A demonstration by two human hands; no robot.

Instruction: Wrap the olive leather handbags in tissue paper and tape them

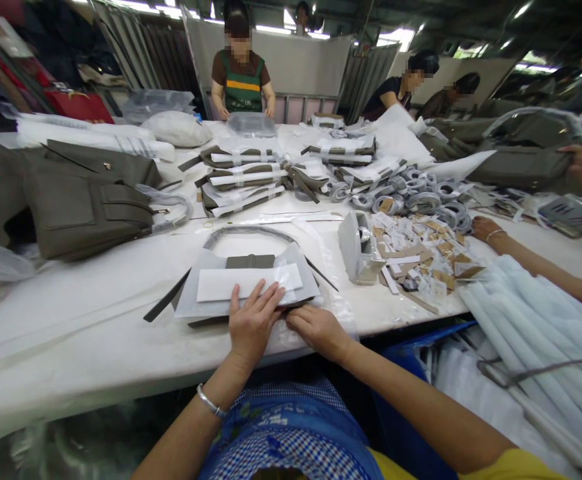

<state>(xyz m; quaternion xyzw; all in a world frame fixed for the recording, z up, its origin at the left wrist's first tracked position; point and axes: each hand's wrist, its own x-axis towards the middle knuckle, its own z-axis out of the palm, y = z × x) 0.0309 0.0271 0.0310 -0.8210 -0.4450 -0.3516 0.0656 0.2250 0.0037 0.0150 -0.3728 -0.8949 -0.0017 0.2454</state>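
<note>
Left hand (253, 323): fingers spread, palm flat on the white paper sheet (248, 281), wrist straight, forearm reaching in from below.
Right hand (321, 330): knuckles up, fingertips turned left at the near edge; whether it pinches anything cannot be told.
Flat grey bag (251, 261): at the counter's (95, 313) near edge, under both hands. The paper is laid on and the handle (251, 231) looks wrapped, but the clear film (328, 280) beneath appears unclosed.
Beyond: olive handbags (75, 200) on the left, banded strap bundles (243, 177), loose tags (421, 250), and a co-worker's hand (485, 230).
</note>
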